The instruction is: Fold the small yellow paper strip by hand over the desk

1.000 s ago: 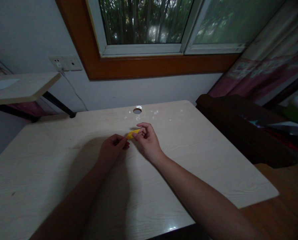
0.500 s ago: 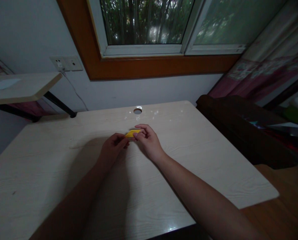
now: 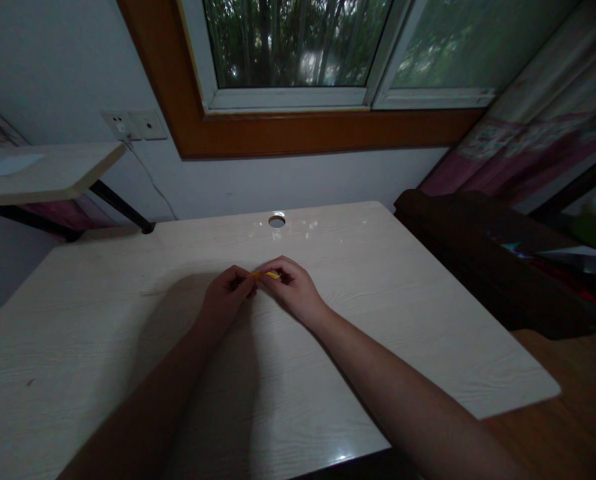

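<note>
A small piece of yellow paper [image 3: 273,275], seemingly folded, is held just above the desk between both hands. My left hand [image 3: 225,295] is closed, pinching its left end between thumb and forefinger. On the other side my right hand [image 3: 297,287] is closed on it too, thumb and fingertips meeting near the left hand's. Only a thin yellow strip shows, since the fingers cover most of the paper. The fingertips of the two hands nearly touch.
The pale wood-grain desk [image 3: 378,287] has a round cable hole [image 3: 277,221] near its back edge. At the left stands a raised shelf [image 3: 53,177] on black legs. A cord hangs from the wall socket [image 3: 133,125]. Dark furniture [image 3: 478,260] borders the desk's right side.
My right hand's fingers have come down and left, closing on the paper beside my left fingertips. The paper has turned from showing a broad face to a thin edge. My left hand barely moves.
</note>
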`<state>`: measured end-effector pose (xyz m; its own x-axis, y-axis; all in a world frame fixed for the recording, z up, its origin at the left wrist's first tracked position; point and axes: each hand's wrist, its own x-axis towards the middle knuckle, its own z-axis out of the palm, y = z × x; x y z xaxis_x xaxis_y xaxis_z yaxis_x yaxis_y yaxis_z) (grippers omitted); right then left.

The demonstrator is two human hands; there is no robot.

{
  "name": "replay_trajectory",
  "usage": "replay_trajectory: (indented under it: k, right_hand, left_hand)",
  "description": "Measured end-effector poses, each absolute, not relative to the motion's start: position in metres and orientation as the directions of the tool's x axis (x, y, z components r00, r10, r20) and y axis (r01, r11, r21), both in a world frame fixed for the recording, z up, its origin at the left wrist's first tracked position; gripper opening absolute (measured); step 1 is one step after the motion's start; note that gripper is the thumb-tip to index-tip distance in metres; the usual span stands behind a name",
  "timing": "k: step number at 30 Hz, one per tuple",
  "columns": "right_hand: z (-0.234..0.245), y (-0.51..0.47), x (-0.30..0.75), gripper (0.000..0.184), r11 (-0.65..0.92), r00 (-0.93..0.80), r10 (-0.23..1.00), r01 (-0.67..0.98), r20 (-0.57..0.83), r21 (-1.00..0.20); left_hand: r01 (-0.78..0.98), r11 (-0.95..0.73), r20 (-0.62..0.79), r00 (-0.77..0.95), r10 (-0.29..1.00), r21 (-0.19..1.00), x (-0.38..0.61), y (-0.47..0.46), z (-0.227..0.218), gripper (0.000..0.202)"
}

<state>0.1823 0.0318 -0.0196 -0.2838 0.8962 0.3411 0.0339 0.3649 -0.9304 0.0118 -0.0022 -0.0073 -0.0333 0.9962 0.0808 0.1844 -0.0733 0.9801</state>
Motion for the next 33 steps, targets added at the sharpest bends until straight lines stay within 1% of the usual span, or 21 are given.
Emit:
replay_trajectory:
  k: [3,6,9,11,15,20,24,30,33]
  right_hand:
    - [-0.021,0.032,0.182,0.012,0.351,-0.284,0.903,0.054,0.322,-0.935]
    - [-0.024,0.032,0.181,0.014,0.312,-0.281,0.914,0.024,0.293,-0.95]
    - [-0.024,0.032,0.181,0.015,0.301,-0.281,0.916,0.009,0.287,-0.953]
    - [-0.022,0.031,0.181,0.014,0.335,-0.283,0.906,0.025,0.315,-0.942]
    - [-0.016,0.03,0.182,0.009,0.455,-0.264,0.867,0.068,0.423,-0.888]
    - [-0.014,0.031,0.184,0.008,0.502,-0.264,0.844,0.081,0.467,-0.861]
    - [-0.013,0.03,0.185,0.007,0.554,-0.276,0.812,0.088,0.514,-0.828]
    - [-0.014,0.03,0.184,0.008,0.529,-0.277,0.825,0.072,0.492,-0.846]
    - [-0.016,0.031,0.184,0.007,0.524,-0.284,0.827,0.076,0.485,-0.848]
  left_hand:
    - [0.139,-0.083,0.092,-0.06,0.994,0.987,0.013,-0.002,-0.006,0.016]
    - [0.093,-0.073,0.077,-0.048,0.996,0.993,0.015,-0.001,-0.006,0.022]
    - [0.104,-0.059,0.062,-0.03,0.998,0.993,0.014,-0.002,-0.005,0.025]
    - [0.118,-0.062,0.067,-0.037,0.997,0.991,0.013,-0.002,-0.005,0.022]
    - [0.133,-0.066,0.069,-0.014,0.998,0.989,0.012,-0.002,-0.004,0.017]
    - [0.155,-0.022,0.025,-0.021,0.999,0.988,0.013,-0.003,0.0,0.018]
    - [0.162,-0.03,0.033,-0.016,0.999,0.986,0.012,-0.003,-0.001,0.017]
    - [0.201,-0.089,0.1,-0.043,0.994,0.975,0.012,-0.001,-0.008,0.014]
    - [0.176,-0.118,0.13,-0.058,0.99,0.977,0.014,-0.001,-0.01,0.019]
